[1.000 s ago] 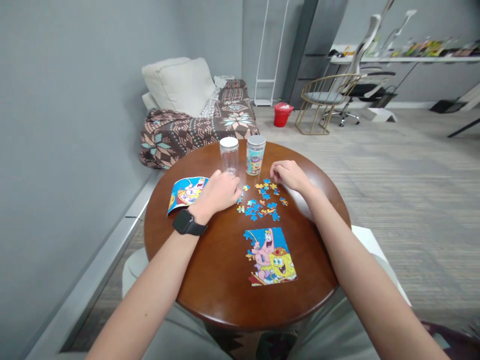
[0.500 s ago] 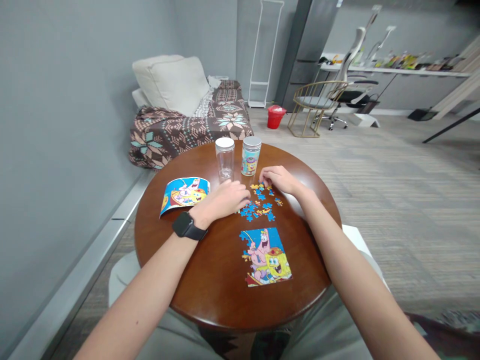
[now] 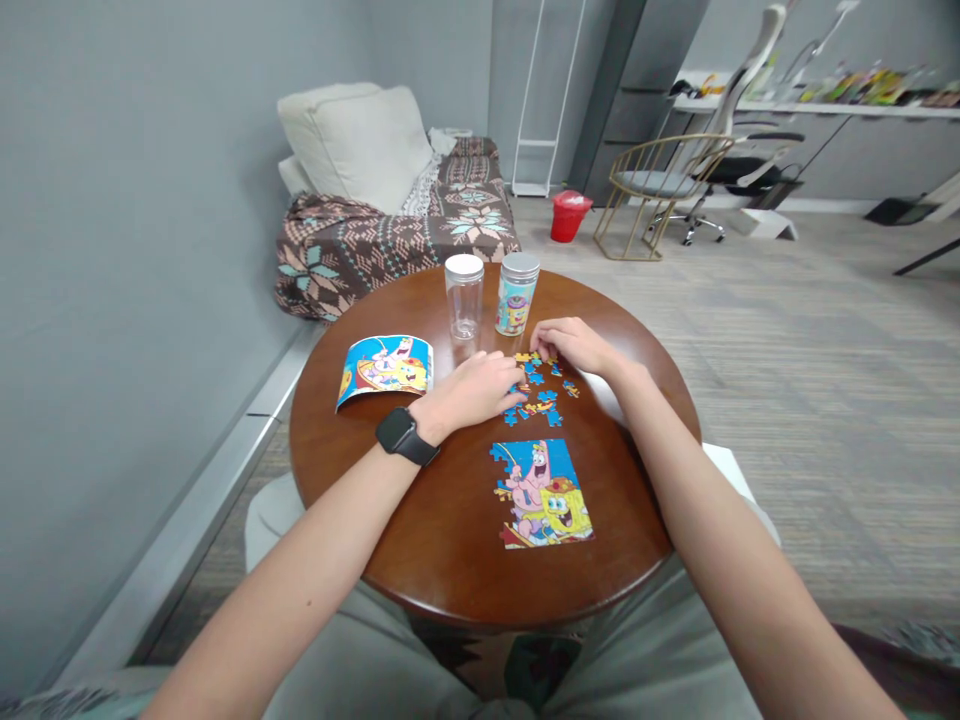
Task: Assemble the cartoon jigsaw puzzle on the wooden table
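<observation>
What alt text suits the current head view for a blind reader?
A person's left hand and right hand are at loose puzzle pieces on a round brown table. Nearer the person lies a partly assembled puzzle with a jagged left edge; a curved picture sheet lies to the left, with a clear jar and a printed jar behind the pieces.

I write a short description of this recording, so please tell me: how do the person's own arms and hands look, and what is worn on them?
Both forearms are bare, with no sleeve in view. On the left wrist is a black watch with a rectangular face and black strap; the left forearm has a small dark spot. The right wrist is bare. Neither hand wears a glove.
</observation>
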Motion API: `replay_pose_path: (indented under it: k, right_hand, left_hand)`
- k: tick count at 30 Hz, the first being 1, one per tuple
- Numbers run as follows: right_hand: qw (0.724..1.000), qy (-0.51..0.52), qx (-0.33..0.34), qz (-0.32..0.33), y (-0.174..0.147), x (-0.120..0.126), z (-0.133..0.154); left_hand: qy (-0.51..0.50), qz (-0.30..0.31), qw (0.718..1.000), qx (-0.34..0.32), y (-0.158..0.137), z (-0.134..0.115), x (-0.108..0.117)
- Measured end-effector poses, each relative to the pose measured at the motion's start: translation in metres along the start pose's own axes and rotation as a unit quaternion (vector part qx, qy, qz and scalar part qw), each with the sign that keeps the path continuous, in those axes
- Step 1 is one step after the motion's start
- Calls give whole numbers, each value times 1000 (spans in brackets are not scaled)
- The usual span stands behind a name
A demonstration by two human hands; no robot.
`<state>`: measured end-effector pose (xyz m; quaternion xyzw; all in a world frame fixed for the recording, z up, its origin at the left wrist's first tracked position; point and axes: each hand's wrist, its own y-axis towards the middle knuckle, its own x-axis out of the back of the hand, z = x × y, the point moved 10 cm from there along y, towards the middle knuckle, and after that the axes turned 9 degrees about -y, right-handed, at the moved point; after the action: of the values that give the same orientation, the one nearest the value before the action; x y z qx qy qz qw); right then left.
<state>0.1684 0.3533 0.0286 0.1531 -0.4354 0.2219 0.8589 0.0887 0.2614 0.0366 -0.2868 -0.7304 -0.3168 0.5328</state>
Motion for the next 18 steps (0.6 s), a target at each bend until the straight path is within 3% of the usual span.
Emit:
replay_pose_path:
  k: [7, 18]
  right_hand:
    - [1000, 5, -13, 8, -2, -1, 0]
    - [1000, -5, 0, 19, -1, -2, 3]
  left_hand:
    - [-18, -9, 999, 49, -1, 2, 1]
    - [-72, -5, 996, 52, -1, -1, 0]
